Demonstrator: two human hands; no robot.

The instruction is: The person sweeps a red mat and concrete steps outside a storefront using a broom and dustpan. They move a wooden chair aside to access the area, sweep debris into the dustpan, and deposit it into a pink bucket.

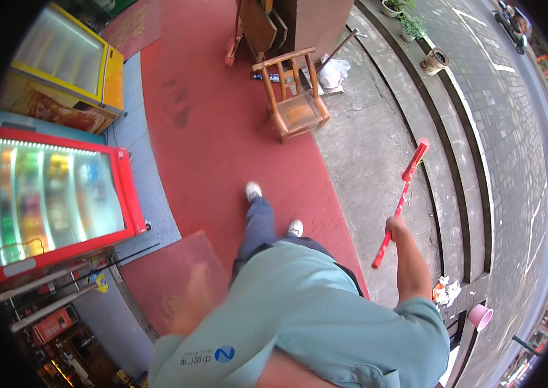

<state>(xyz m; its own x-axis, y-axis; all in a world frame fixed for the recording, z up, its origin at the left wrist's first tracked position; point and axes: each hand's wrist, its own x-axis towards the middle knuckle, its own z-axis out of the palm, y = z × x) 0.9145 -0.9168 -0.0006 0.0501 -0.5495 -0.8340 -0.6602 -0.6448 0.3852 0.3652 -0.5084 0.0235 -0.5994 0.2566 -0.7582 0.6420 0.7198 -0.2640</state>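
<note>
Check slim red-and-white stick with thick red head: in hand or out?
In hand: the right hand wraps the stick, visible beyond both sides of the fist.

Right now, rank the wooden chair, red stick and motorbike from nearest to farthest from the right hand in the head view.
1. Red stick, gripped in the right hand.
2. Wooden chair, ahead and left.
3. Motorbike, far ahead, upper right.

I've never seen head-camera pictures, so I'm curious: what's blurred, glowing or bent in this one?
In the head view, the left hand is smeared, probably by motion, while the right hand and its red stick look sharper; in the head view, the red fridge glows inside, its goods blurred; in the head view, the steps bow and the corners go black.
</note>
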